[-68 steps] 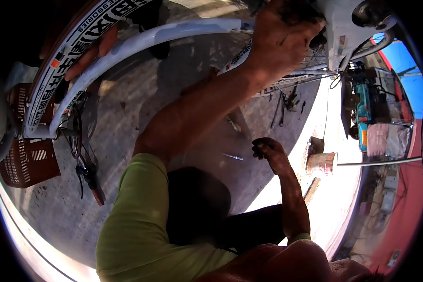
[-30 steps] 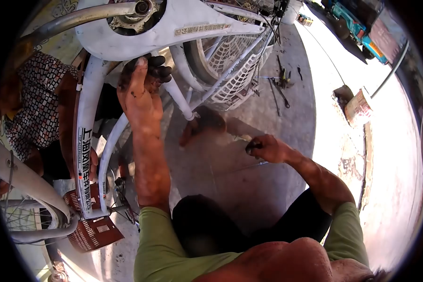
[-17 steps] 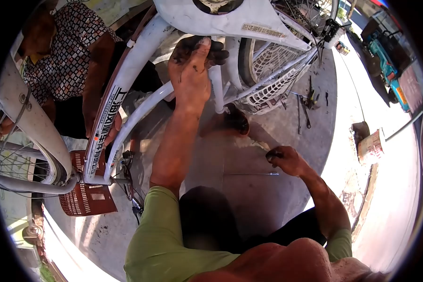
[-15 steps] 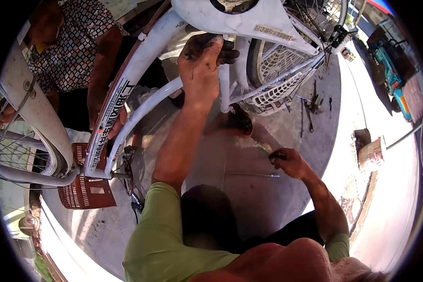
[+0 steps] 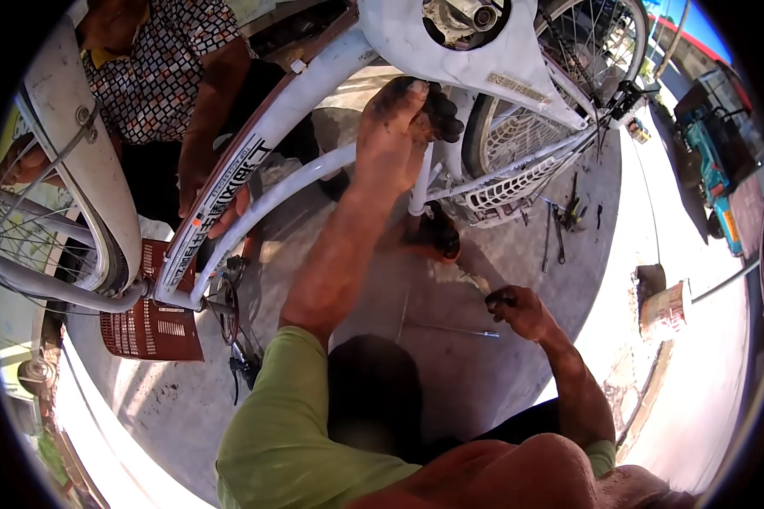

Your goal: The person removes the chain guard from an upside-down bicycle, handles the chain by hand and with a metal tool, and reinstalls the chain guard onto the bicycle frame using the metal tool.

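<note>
While the left hand (image 5: 407,127) has its fingers curled beside the white bicycle frame (image 5: 318,72), toward the far side of the floor (image 5: 484,373), the right hand's (image 5: 519,310) bend inward; I cannot tell what either grips. Nearby lies a thin rod (image 5: 463,330).

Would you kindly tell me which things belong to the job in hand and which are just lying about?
Probably the job's:
white metal bicycle, near the left hand
slim silvery metal rod on grey floor
dark metal hand tools

Apparently just lying about:
pale, red-marked round tub
long teal machine
</note>
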